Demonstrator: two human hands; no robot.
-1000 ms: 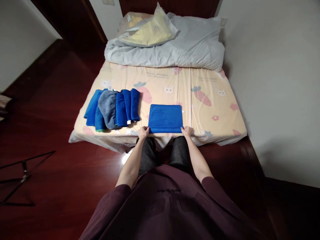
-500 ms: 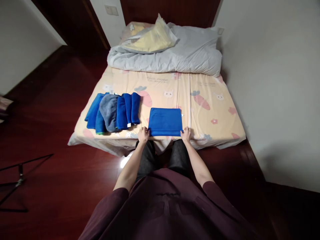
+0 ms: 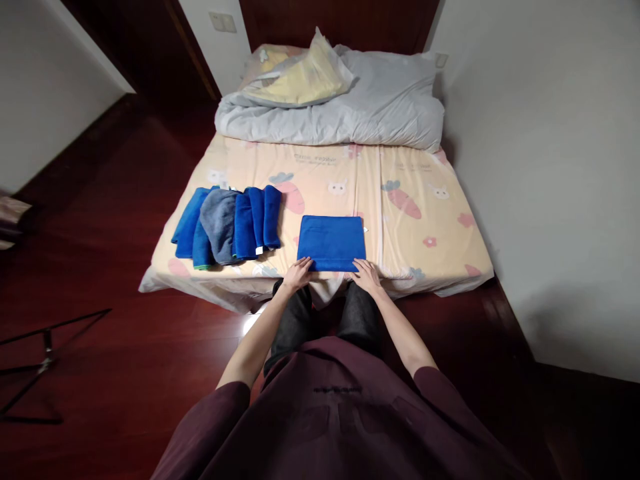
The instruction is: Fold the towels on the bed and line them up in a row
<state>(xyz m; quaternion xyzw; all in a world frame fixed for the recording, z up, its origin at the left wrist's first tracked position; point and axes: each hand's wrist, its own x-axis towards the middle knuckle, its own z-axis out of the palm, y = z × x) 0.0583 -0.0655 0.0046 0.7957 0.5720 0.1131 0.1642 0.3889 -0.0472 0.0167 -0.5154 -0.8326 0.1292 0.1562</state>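
Observation:
A blue towel (image 3: 332, 237), folded to a flat rectangle with a narrow folded strip along its near side, lies at the front of the bed. On the near left corner of that strip rests my left hand (image 3: 299, 274), its fingers stretched out flat over the cloth. My right hand (image 3: 367, 275) lies the same way on the near right corner, fingers extended and pointing inward. Both thumbs are hard to make out. Left of my left hand sits a row of overlapping rolled or folded blue towels (image 3: 247, 223), with a grey-blue cloth (image 3: 219, 223) among them.
The bed (image 3: 423, 250) has a cream sheet with carrot and rabbit prints. A grey quilt (image 3: 390, 100) and a yellow pillow (image 3: 305, 80) lie at its head. A white wall (image 3: 560, 167) stands on the right. Black stand legs (image 3: 47, 347) are on the floor at left.
Both hands have shifted inward along the towel's near edge. Their fingers have gone from pinching its corners to lying flat on it. The towel stays in place.

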